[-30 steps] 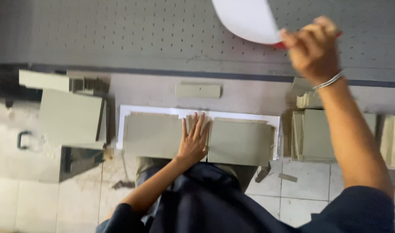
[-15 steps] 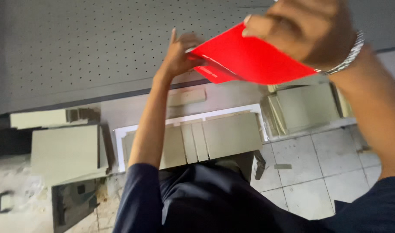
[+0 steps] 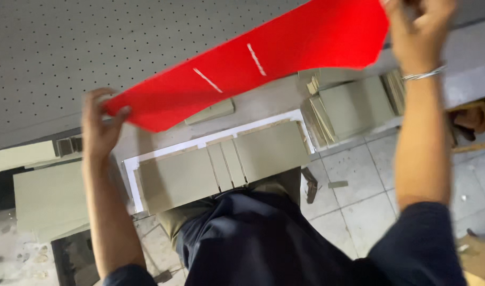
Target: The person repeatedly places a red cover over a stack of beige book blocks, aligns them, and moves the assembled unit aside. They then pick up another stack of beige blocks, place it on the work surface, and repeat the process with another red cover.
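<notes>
a red sheet (image 3: 263, 63) stretches slantwise across the upper half of the frame, from left of centre up to the upper right corner. the left hand (image 3: 100, 130) pinches its lower left corner, thumb on the near face and fingers curled behind, at the left of the frame. the right hand (image 3: 418, 32) grips the sheet's upper right edge at the top right, fingers closed over it, a thin silver bangle (image 3: 424, 75) on the wrist below. so the sheet hangs taut between the two hands, held above the grey perforated table (image 3: 83, 47) that fills the upper left. two short pale marks show on the red face near its middle.

below the sheet, at the centre, grey board panels (image 3: 221, 164) lie side by side on a white sheet (image 3: 132, 175): two wide ones with narrow strips between them. a small grey piece (image 3: 210, 112) lies just under the red edge. stacks of grey boards (image 3: 354, 103) sit at the right, under the right forearm, and more grey boards (image 3: 46, 196) at the lower left. pale floor tiles (image 3: 359, 201) show at the lower right.
</notes>
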